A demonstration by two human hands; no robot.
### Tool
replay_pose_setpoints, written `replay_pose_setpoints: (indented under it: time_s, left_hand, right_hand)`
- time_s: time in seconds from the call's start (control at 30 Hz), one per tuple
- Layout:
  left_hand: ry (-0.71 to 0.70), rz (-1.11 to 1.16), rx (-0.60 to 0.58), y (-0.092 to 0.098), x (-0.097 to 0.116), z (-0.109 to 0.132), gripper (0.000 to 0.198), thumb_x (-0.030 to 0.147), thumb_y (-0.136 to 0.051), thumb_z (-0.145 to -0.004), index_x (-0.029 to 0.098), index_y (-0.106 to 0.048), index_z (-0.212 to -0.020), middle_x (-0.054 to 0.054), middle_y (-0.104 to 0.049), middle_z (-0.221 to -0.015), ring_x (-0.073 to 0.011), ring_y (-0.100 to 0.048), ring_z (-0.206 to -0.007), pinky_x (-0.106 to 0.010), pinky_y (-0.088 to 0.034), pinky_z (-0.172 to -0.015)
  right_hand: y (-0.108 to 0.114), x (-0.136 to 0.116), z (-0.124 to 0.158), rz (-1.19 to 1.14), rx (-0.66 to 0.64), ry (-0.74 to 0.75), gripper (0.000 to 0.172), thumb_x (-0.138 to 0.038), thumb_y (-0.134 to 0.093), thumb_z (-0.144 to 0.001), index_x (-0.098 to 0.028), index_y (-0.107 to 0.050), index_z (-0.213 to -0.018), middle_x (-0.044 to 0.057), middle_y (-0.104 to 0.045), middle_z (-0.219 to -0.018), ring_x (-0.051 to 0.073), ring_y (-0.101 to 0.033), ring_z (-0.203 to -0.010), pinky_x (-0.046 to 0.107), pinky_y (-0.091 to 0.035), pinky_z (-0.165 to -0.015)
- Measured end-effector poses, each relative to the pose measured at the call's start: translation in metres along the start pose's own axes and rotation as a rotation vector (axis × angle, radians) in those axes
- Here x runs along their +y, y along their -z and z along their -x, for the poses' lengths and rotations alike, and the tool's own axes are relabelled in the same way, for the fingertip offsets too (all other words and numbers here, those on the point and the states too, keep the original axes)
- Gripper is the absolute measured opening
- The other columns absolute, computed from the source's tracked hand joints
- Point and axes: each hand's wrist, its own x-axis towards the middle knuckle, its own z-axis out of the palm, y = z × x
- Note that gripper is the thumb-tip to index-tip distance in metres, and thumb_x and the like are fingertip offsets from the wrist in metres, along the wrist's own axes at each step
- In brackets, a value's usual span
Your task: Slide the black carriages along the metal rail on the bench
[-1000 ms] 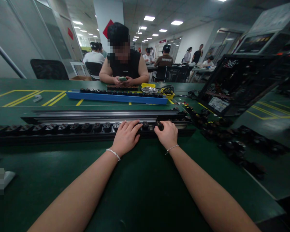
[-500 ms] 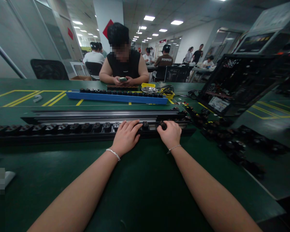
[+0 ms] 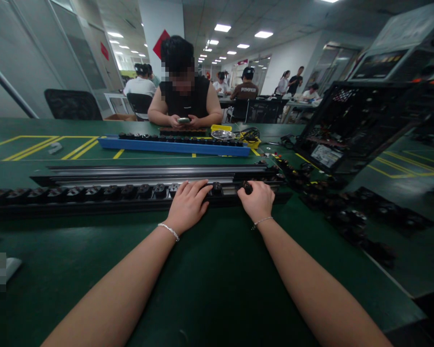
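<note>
A long black rail (image 3: 94, 205) lies across the green table, loaded with a row of small black round parts (image 3: 110, 192). My left hand (image 3: 188, 205) rests on the rail with its fingers stretched flat over the parts. To its right, my right hand (image 3: 256, 200) is curled, its fingertips pinched on one black part (image 3: 247, 187) at the rail. A gap in the row shows between my hands.
Loose black parts (image 3: 350, 219) lie heaped to the right. Behind the rail lies a metal rail (image 3: 155, 169), then a blue tray (image 3: 173, 144) with more parts. A person sits opposite holding a phone. A black crate (image 3: 361, 125) stands at right.
My right hand has slid a little to the right along the rail with the part in its fingertips. My left hand has stayed where it was.
</note>
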Motion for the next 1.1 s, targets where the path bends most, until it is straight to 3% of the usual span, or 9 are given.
replay_pose_setpoints:
  time_s: [0.4,0.57,0.77,1.1]
  left_hand:
    - [-0.007,0.012,0.044,0.000,0.000,0.002,0.038,0.021,-0.051,-0.083,0.025,-0.056,-0.120,-0.006,-0.050,-0.135,-0.0256,-0.043,-0.124,-0.050,-0.028,-0.108]
    - [-0.046,0.046,0.080,0.003,0.003,0.003,0.034,0.017,-0.049,-0.083,0.023,-0.060,-0.115,-0.006,-0.057,-0.126,-0.0237,-0.048,-0.116,-0.044,-0.040,-0.099]
    - [-0.178,0.140,-0.005,0.000,0.011,0.004,0.033,0.017,-0.046,-0.085,0.022,-0.061,-0.113,-0.007,-0.062,-0.117,-0.0202,-0.055,-0.106,-0.040,-0.046,-0.095]
    - [-0.136,0.162,-0.051,0.000,0.010,0.005,0.029,0.019,-0.044,-0.087,0.020,-0.063,-0.109,-0.004,-0.060,-0.122,-0.0197,-0.054,-0.107,-0.038,-0.044,-0.095]
  right_hand:
    - [0.001,0.009,-0.003,0.009,0.007,-0.014,0.033,-0.036,-0.048,-0.073,-0.018,-0.067,-0.093,0.011,-0.063,-0.097,0.027,-0.050,-0.097,0.044,-0.034,-0.088]
    - [0.001,0.009,-0.003,0.022,0.005,0.000,0.033,-0.036,-0.048,-0.073,-0.017,-0.066,-0.094,0.010,-0.063,-0.097,0.026,-0.050,-0.096,0.042,-0.034,-0.088]
    - [0.001,0.013,-0.004,0.019,0.018,0.022,0.032,-0.035,-0.048,-0.073,-0.017,-0.067,-0.092,0.011,-0.063,-0.096,0.026,-0.050,-0.095,0.040,-0.036,-0.084]
    - [0.002,0.014,-0.005,0.025,0.017,-0.004,0.033,-0.035,-0.048,-0.073,-0.017,-0.067,-0.093,0.011,-0.063,-0.098,0.027,-0.051,-0.096,0.042,-0.036,-0.086]
